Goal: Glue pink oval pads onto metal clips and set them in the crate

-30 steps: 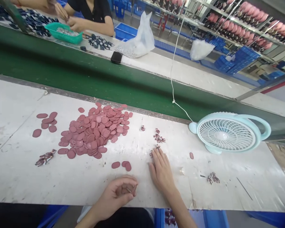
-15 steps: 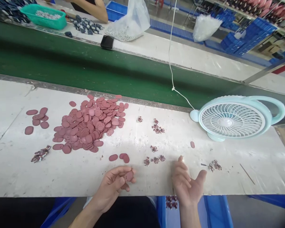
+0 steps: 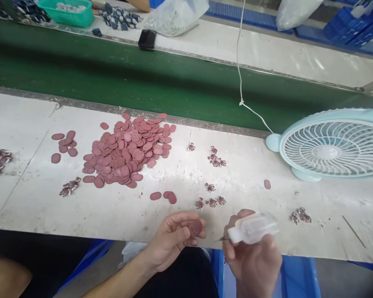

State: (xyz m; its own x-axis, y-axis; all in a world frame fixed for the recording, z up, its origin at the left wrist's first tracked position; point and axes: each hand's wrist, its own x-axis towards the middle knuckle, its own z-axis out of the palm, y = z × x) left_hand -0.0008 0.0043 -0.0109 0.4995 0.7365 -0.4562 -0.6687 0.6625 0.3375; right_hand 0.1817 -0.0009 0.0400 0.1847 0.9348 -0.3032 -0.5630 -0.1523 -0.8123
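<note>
Between the thumb and fingers of my left hand (image 3: 175, 234) is a dark pink oval disc (image 3: 195, 227) with small holes in it. My right hand (image 3: 255, 260) grips a clear plastic squeeze bottle (image 3: 255, 228), its thin dark needle tip pointing left toward the disc but apart from it. Just beyond my hands, small brown and white figures (image 3: 211, 202) lie on the table. Some loose oval discs (image 3: 156, 195) rest past my left hand, in front of a large pile of the same discs (image 3: 121, 153).
A light blue fan (image 3: 328, 151) stands at the right, its white cord (image 3: 240, 82) running up across the green belt (image 3: 174, 80). More figures lie at the left (image 3: 70, 187) and right (image 3: 301, 215), near a thin stick (image 3: 354, 231). Below the table edge is a blue bin (image 3: 301, 275).
My right hand, bare with its palm turned up before, now holds the squeeze bottle. My left hand keeps the disc. The view has shifted, and part of another person's limb shows at lower left.
</note>
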